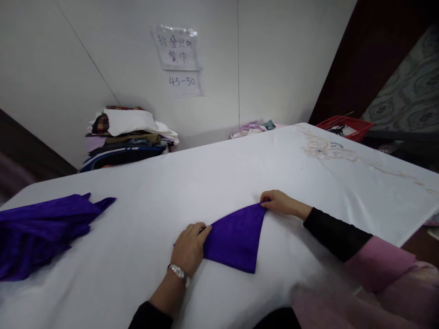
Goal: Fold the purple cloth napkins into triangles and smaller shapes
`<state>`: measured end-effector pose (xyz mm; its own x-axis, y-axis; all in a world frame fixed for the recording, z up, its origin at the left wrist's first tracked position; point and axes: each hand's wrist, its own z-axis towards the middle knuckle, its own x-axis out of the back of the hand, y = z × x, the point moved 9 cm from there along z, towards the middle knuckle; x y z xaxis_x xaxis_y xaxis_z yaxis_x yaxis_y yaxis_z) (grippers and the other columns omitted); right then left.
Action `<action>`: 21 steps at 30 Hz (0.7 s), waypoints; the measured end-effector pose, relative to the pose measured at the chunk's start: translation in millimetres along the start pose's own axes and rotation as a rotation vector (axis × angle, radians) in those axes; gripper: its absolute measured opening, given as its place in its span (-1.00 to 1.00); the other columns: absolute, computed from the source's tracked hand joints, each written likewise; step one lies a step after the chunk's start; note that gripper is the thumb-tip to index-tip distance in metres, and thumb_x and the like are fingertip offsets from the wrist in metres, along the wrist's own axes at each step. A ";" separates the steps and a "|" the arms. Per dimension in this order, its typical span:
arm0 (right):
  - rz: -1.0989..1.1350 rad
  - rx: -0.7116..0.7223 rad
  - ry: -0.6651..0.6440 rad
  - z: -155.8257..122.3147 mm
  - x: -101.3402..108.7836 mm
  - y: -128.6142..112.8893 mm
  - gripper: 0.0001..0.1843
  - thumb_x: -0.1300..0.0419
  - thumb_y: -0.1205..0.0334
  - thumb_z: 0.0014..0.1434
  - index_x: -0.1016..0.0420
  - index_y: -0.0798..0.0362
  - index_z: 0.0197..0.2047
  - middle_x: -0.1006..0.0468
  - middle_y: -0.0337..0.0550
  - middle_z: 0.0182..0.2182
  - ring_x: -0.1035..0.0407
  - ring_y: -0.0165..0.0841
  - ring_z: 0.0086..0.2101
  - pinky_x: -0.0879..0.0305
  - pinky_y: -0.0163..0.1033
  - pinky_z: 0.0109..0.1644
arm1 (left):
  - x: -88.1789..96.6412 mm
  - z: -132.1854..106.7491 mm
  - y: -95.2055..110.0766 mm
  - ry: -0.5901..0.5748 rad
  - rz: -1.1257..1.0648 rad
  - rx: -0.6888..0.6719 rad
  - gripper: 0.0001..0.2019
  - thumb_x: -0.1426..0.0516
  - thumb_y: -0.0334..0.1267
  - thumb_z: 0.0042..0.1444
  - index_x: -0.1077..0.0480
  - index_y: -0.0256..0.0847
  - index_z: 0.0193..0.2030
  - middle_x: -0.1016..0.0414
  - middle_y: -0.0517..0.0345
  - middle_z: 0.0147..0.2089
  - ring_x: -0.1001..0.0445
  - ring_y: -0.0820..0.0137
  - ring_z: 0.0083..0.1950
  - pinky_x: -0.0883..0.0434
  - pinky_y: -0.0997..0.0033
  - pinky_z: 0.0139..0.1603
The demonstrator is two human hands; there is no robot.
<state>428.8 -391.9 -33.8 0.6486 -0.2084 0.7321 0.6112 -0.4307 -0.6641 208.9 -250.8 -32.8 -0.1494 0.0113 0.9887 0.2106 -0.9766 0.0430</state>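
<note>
A purple cloth napkin [236,235], folded into a rough wedge, lies on the white cloth in front of me. My left hand [190,246], with a silver watch or bracelet at the wrist, rests over its left end. The fingers there are bent and pressed onto the fabric, covering most of that end. At the upper right corner, my right hand [274,201] pinches the napkin between thumb and fingers, and the edge looks slightly raised. Further left lies a crumpled heap of purple cloth [44,230], apart from both hands.
A white covered table [137,192] spreads before me, with embroidery at the far right. Beyond its far edge are a stack of folded clothes [130,132], some pinkish cloths [248,129] and a red basket [355,128]. A handwritten sign [178,59] hangs on the wall.
</note>
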 end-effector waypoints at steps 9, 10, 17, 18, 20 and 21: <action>-0.246 -0.066 0.152 -4.4 4.5 10.0 -0.86 -0.12 0.23 0.06 -0.41 0.04 -0.28 -0.49 -0.16 -0.36 -0.32 -0.35 -0.38 -0.14 -0.29 -0.34 | -3.4 -0.9 0.2 0.003 0.001 -0.008 -0.54 0.04 -0.63 0.01 -0.39 -0.19 0.00 -0.43 0.03 -0.07 -0.32 0.29 -0.11 -0.35 0.28 -0.11; -0.284 -0.041 0.178 -5.8 5.6 6.8 -0.88 -0.12 0.24 0.06 -0.40 0.05 -0.28 -0.48 -0.16 -0.35 -0.31 -0.34 -0.36 -0.14 -0.28 -0.33 | -3.4 -0.9 0.3 0.002 -0.003 -0.008 -0.54 0.04 -0.63 0.01 -0.39 -0.19 0.00 -0.43 0.03 -0.07 -0.32 0.29 -0.12 -0.36 0.28 -0.12; -0.525 0.343 0.268 -19.0 -2.5 -49.6 -0.78 0.00 0.46 0.14 -0.43 0.06 -0.35 -0.46 -0.06 -0.24 -0.25 -0.25 -0.19 -0.09 -0.12 -0.11 | -2.4 -1.0 0.2 0.006 -0.016 0.003 -0.54 0.05 -0.63 0.03 -0.38 -0.15 0.00 -0.42 0.04 -0.06 -0.31 0.30 -0.10 -0.34 0.28 -0.10; -0.509 0.393 0.249 -19.7 -7.8 -58.9 -0.75 0.03 0.47 0.15 -0.45 0.06 -0.31 -0.46 -0.05 -0.24 -0.26 -0.25 -0.18 -0.09 -0.10 -0.08 | -2.1 -1.0 0.2 0.010 -0.019 0.002 -0.54 0.05 -0.62 0.03 -0.39 -0.14 -0.01 -0.42 0.05 -0.07 -0.31 0.31 -0.10 -0.34 0.29 -0.10; -0.439 0.498 0.196 -20.8 -22.4 -79.9 -0.73 0.04 0.41 0.20 -0.45 0.05 -0.18 -0.47 -0.03 -0.19 -0.27 -0.24 -0.14 -0.08 -0.06 -0.02 | -1.1 -1.1 0.0 0.021 -0.024 -0.001 -0.55 0.05 -0.61 0.04 -0.39 -0.12 -0.01 -0.41 0.06 -0.07 -0.31 0.31 -0.11 -0.33 0.29 -0.10; -0.398 0.548 0.162 -21.2 -31.9 -90.8 -0.72 0.04 0.35 0.22 -0.43 0.04 -0.09 -0.46 -0.02 -0.14 -0.27 -0.24 -0.10 -0.07 -0.05 0.02 | -0.6 -1.2 0.1 0.028 -0.025 -0.004 -0.55 0.05 -0.61 0.04 -0.39 -0.12 -0.02 -0.41 0.06 -0.08 -0.31 0.32 -0.12 -0.33 0.30 -0.11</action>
<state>342.9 -364.8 6.4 0.2778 -0.2729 0.9211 0.9570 -0.0052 -0.2902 207.9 -251.2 -33.6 -0.1811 0.0301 0.9830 0.2029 -0.9769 0.0673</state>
